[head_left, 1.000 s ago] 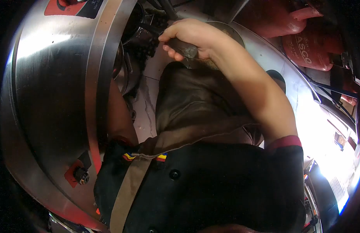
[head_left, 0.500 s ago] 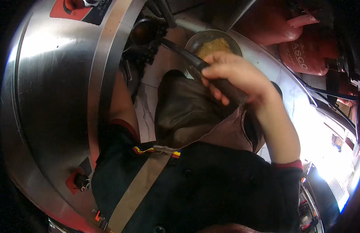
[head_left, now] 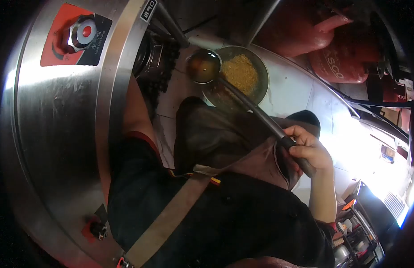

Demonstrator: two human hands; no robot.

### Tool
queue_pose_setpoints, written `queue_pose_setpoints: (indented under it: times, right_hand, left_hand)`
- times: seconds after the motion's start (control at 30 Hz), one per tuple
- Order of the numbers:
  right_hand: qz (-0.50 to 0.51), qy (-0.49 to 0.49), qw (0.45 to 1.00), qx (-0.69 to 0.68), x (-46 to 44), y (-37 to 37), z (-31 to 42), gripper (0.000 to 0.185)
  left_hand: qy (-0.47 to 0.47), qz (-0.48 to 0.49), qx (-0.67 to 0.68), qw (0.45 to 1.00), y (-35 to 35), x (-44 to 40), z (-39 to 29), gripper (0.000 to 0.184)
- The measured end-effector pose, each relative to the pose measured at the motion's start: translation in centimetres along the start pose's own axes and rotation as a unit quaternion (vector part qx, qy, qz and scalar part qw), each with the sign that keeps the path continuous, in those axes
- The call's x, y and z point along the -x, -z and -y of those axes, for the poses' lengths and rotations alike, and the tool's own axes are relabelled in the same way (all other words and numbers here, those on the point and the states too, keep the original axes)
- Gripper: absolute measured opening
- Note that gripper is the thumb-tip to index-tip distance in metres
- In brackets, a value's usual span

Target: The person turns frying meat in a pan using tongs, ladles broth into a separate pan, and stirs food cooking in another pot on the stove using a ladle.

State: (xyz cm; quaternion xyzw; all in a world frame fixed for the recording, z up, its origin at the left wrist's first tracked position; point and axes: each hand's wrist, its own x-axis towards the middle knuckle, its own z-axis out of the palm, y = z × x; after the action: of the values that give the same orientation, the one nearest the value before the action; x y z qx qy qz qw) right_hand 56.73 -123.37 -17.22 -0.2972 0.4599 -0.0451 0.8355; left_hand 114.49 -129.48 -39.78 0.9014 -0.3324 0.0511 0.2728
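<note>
My right hand [head_left: 307, 154] is closed around the dark grip of a long-handled ladle [head_left: 203, 67]. The ladle's round bowl holds shiny brownish liquid and lies over the left rim of a wide metal bowl [head_left: 264, 80] on the tiled floor. Yellow-brown crumbly stuff [head_left: 242, 73] fills part of that wide bowl. My left forearm reaches up beside the steel stove edge, and my left hand is hidden behind that edge.
A steel stove front [head_left: 55, 134] with a red-marked valve knob [head_left: 84, 33] fills the left side. Dark burner parts [head_left: 160, 62] show beyond its edge. Red gas cylinders [head_left: 336, 67] stand at the upper right, near a long dark hose [head_left: 381, 103].
My right hand has moved down and right, drawing the ladle out from the dark burner area to the wide bowl. The ladle's liquid and the crumbly stuff now show clearly.
</note>
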Motion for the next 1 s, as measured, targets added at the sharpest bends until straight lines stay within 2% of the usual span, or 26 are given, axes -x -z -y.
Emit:
queue_pose_setpoints:
  times: [0.07, 0.17, 0.27, 0.3, 0.37, 0.4, 0.5, 0.57, 0.6, 0.67, 0.73, 0.77, 0.83, 0.9, 0.93, 0.97, 1.0]
  right_hand:
    - [0.003, 0.001, 1.0, -0.019, 1.1, 1.0, -0.7, 0.046]
    - [-0.053, 0.055, 0.996, -0.033, 2.4, 2.8, -2.1, 0.043]
    - [-0.053, 0.026, 0.998, 0.022, 3.7, 5.2, -1.7, 0.043]
    - [-0.048, 0.048, 0.997, 0.025, 3.9, 6.2, -1.9, 0.04]
    - [-0.023, 0.065, 0.997, 0.024, 4.2, 7.5, -1.8, 0.039]
    - [-0.016, 0.079, 0.997, 0.005, 4.4, 8.3, -1.9, 0.038]
    - [-0.01, 0.061, 0.998, 0.013, 5.2, 11.0, -1.2, 0.039]
    - [0.001, 0.045, 0.998, 0.037, 7.2, 11.2, 0.1, 0.039]
    - [0.002, 0.036, 0.999, 0.039, 8.5, 11.0, 0.7, 0.039]
    - [-0.001, 0.01, 0.999, 0.045, 11.6, 10.5, 2.3, 0.039]
    - [0.008, -0.013, 0.998, 0.056, 15.4, 9.1, 4.4, 0.041]
    - [-0.005, -0.015, 0.999, 0.05, 17.6, 7.9, 5.3, 0.044]
    - [-0.011, -0.013, 0.998, 0.058, 22.0, 5.5, 7.2, 0.048]
    - [-0.018, -0.005, 0.997, 0.076, 26.6, 3.1, 8.7, 0.05]
    - [-0.024, -0.02, 0.995, 0.1, 28.8, 2.9, 9.4, 0.051]
    - [-0.066, -0.012, 0.983, 0.17, 30.9, 1.2, 10.5, 0.051]
    - [-0.066, -0.016, 0.979, 0.192, 33.1, 0.0, 11.7, 0.05]
  left_hand:
    - [-0.012, -0.039, 0.005, 0.999, 1.8, 1.9, 0.3, 0.04]
    - [-0.039, -0.112, 0.023, 0.993, 5.5, 8.5, -0.2, 0.04]
    - [-0.044, -0.056, -0.006, 0.997, 9.7, 18.5, -1.1, 0.042]
    - [-0.043, -0.029, -0.02, 0.998, 11.3, 22.2, -1.4, 0.043]
    - [-0.099, -0.01, 0.035, 0.994, 13.0, 27.4, -0.9, 0.042]
    - [-0.094, -0.018, 0.029, 0.995, 12.9, 28.2, -1.1, 0.042]
    - [-0.073, 0.057, 0.059, 0.994, 13.1, 28.9, -4.2, 0.037]
    - [-0.152, 0.133, 0.093, 0.975, 14.6, 27.6, -9.4, 0.035]
    - [-0.144, 0.137, 0.091, 0.976, 15.7, 27.5, -11.2, 0.035]
    - [-0.208, 0.191, 0.103, 0.954, 18.4, 26.6, -14.9, 0.03]
    - [-0.163, 0.251, 0.115, 0.947, 22.8, 26.8, -18.5, 0.028]
    - [-0.181, 0.202, 0.155, 0.95, 24.5, 27.7, -19.5, 0.026]
    - [-0.097, 0.253, 0.18, 0.946, 29.8, 29.4, -22.2, 0.027]
    - [-0.092, 0.276, 0.191, 0.938, 36.9, 31.1, -24.2, 0.02]
    - [-0.148, 0.262, 0.239, 0.923, 40.9, 31.5, -25.4, 0.018]
    - [-0.156, 0.223, 0.264, 0.925, 44.3, 32.1, -26.6, 0.016]
    - [-0.149, 0.233, 0.262, 0.925, 49.1, 32.0, -28.2, 0.013]
